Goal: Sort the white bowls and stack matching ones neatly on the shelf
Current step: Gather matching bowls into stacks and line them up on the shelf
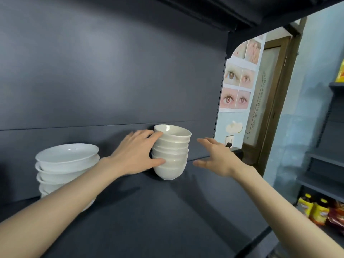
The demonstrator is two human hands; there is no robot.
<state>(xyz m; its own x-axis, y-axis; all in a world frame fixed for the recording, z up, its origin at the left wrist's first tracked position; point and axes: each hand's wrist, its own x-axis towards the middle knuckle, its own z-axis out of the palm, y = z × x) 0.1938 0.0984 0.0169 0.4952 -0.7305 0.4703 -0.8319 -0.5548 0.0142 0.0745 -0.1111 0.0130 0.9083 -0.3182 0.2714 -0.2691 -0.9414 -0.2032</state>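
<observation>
A stack of several small deep white bowls (173,151) stands on the dark grey shelf (149,211), near its back panel. My left hand (135,155) grips the stack's left side, with fingers at the top rim and the thumb low on the stack. My right hand (214,157) hovers just to the right of the stack, fingers spread, not touching it. A second stack of several wider, shallower white bowls (65,164) stands at the left, partly hidden behind my left forearm.
The shelf's back panel (111,71) rises close behind both stacks, and another shelf (242,8) hangs overhead. The shelf ends at an upright post (221,86) on the right. Beyond are a wall poster, a wooden door frame and another rack with yellow bottles (314,209).
</observation>
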